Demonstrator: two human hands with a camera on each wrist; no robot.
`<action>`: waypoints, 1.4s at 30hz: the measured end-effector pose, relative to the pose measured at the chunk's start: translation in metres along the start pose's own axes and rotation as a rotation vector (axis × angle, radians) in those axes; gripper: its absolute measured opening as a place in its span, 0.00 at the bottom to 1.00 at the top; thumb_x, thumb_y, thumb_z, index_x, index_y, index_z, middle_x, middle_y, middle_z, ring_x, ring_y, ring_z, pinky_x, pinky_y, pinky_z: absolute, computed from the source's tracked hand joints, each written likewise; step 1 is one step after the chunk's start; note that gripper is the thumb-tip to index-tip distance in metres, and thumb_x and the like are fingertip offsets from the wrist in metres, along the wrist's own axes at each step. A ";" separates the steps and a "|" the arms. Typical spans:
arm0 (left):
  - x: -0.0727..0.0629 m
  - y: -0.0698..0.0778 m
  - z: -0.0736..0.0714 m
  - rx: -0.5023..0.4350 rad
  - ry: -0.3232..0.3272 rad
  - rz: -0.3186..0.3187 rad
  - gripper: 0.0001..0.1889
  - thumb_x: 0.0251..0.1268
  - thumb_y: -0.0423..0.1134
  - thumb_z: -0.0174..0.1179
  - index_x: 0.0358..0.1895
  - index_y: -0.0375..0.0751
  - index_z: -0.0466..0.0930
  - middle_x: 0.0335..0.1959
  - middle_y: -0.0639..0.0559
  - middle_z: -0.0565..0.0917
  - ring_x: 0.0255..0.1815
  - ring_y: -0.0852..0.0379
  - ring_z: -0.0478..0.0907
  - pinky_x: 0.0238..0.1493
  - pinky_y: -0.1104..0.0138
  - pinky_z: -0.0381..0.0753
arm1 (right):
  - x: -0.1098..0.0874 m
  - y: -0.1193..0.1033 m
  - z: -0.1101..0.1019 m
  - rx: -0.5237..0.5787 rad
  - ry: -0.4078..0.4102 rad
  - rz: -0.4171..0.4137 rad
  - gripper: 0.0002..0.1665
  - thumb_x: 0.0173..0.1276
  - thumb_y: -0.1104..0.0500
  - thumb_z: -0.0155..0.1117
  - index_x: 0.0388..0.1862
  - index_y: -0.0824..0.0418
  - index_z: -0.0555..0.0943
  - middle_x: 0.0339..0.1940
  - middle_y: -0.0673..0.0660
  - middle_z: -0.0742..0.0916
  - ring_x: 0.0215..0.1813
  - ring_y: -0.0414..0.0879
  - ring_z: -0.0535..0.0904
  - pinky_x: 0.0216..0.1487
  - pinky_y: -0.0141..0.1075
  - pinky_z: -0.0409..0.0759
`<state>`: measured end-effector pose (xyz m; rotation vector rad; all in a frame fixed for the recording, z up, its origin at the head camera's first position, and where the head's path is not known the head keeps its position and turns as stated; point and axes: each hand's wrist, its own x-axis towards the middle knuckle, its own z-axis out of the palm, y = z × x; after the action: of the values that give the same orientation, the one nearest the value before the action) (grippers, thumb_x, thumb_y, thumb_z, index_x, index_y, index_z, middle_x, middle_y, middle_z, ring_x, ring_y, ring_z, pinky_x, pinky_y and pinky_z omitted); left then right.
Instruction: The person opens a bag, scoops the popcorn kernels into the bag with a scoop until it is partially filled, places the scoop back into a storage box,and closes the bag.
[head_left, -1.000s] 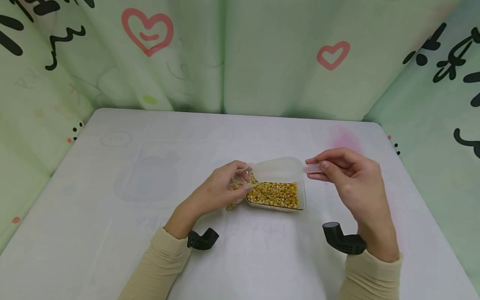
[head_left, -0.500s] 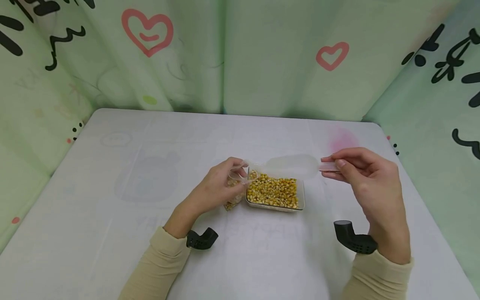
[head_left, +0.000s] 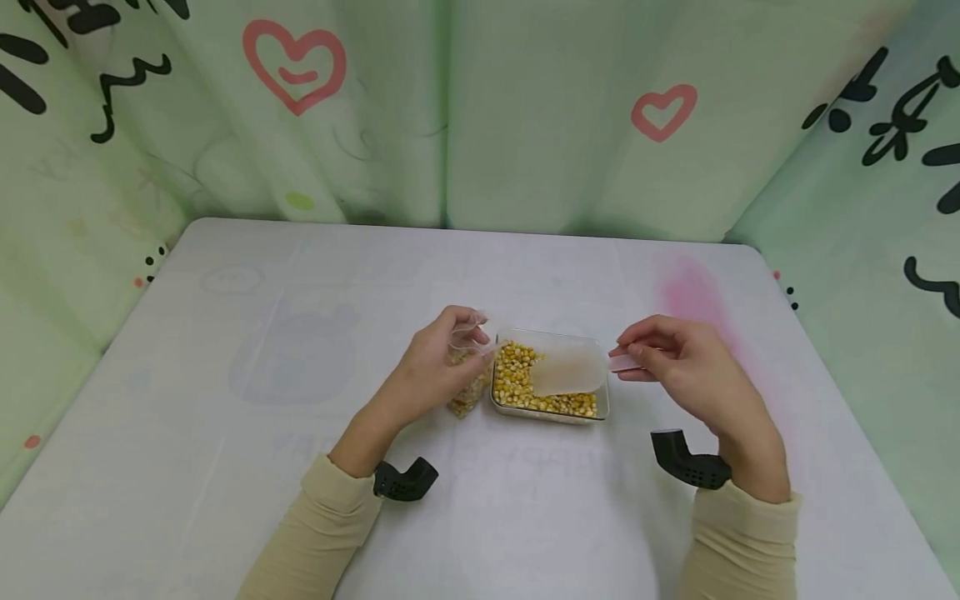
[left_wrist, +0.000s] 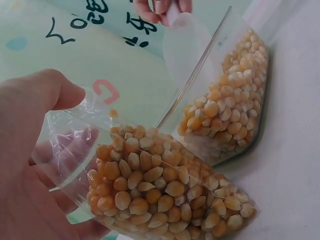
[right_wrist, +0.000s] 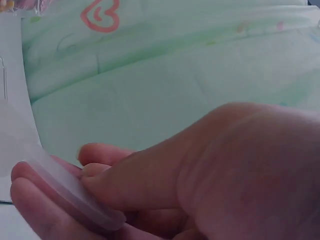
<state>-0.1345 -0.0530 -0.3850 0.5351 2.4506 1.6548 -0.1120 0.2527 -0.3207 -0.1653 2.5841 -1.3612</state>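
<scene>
My right hand (head_left: 693, 362) pinches the handle of a translucent white scoop (head_left: 570, 371) between thumb and fingers. The scoop's blade hangs over the right part of a clear rectangular container (head_left: 551, 414) that holds yellow corn kernels (head_left: 515, 375). Just left of the container, my left hand (head_left: 435, 362) holds a clear plastic bag (left_wrist: 160, 185) by its upper edge, its mouth spread by the thumb and fingers. Corn kernels fill the lower part of the bag, which stands against the container in the left wrist view. In the right wrist view, the scoop handle (right_wrist: 75, 192) lies between the thumb and fingers.
A white cloth-covered table (head_left: 225, 483) lies under everything, with a faint pink patch near its right side. Light green curtains (head_left: 525, 125) with hearts and black marks hang behind and beside it.
The scoop first moves right, away from the bag's mouth, then comes back left and down over the kernels in the container. My left hand shifts slightly left with the bag.
</scene>
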 end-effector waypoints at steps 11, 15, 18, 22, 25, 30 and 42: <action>-0.001 0.002 0.002 -0.016 0.023 -0.016 0.22 0.69 0.41 0.60 0.62 0.42 0.66 0.50 0.49 0.80 0.60 0.52 0.79 0.60 0.55 0.79 | 0.003 0.005 0.002 -0.249 -0.058 0.068 0.12 0.74 0.54 0.59 0.49 0.59 0.81 0.45 0.56 0.89 0.45 0.48 0.87 0.49 0.40 0.81; -0.001 0.003 0.003 -0.020 0.041 -0.017 0.22 0.71 0.42 0.57 0.63 0.42 0.66 0.51 0.49 0.80 0.61 0.51 0.79 0.63 0.55 0.76 | 0.004 0.004 0.005 -0.350 -0.037 0.034 0.13 0.74 0.51 0.59 0.48 0.57 0.83 0.47 0.55 0.88 0.50 0.51 0.84 0.49 0.46 0.79; -0.001 0.004 0.004 -0.024 0.055 -0.018 0.20 0.72 0.42 0.56 0.63 0.43 0.66 0.52 0.48 0.80 0.61 0.51 0.79 0.65 0.55 0.75 | 0.004 0.001 0.008 -0.356 0.053 -0.022 0.12 0.75 0.54 0.57 0.47 0.57 0.83 0.46 0.56 0.88 0.51 0.54 0.84 0.51 0.50 0.80; -0.001 0.004 0.004 -0.016 0.054 -0.029 0.21 0.72 0.42 0.57 0.64 0.43 0.66 0.53 0.48 0.80 0.61 0.51 0.79 0.64 0.55 0.76 | 0.004 -0.010 0.021 -0.305 0.199 -0.133 0.10 0.75 0.59 0.56 0.45 0.58 0.84 0.42 0.55 0.89 0.49 0.53 0.86 0.51 0.46 0.81; -0.001 0.004 0.003 -0.004 0.038 -0.029 0.23 0.71 0.41 0.58 0.65 0.41 0.65 0.52 0.48 0.80 0.61 0.51 0.79 0.63 0.55 0.76 | 0.005 -0.019 0.034 -0.264 0.240 -0.201 0.09 0.74 0.61 0.56 0.43 0.56 0.84 0.39 0.52 0.90 0.48 0.50 0.87 0.48 0.35 0.80; 0.000 0.003 0.001 -0.003 0.004 -0.032 0.26 0.69 0.41 0.61 0.66 0.42 0.64 0.50 0.50 0.80 0.61 0.51 0.78 0.62 0.54 0.76 | 0.008 -0.028 0.054 -0.208 0.227 -0.260 0.09 0.73 0.63 0.56 0.42 0.54 0.84 0.39 0.49 0.90 0.47 0.47 0.87 0.46 0.30 0.78; 0.000 0.003 -0.005 0.023 -0.087 -0.029 0.39 0.60 0.38 0.67 0.72 0.47 0.57 0.55 0.46 0.80 0.57 0.54 0.76 0.59 0.57 0.77 | 0.016 -0.040 0.093 -0.106 0.086 -0.322 0.05 0.72 0.61 0.62 0.43 0.56 0.84 0.41 0.52 0.89 0.45 0.42 0.85 0.49 0.42 0.83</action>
<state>-0.1354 -0.0564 -0.3800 0.5597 2.4065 1.5607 -0.1055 0.1522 -0.3411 -0.5743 2.7953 -1.3543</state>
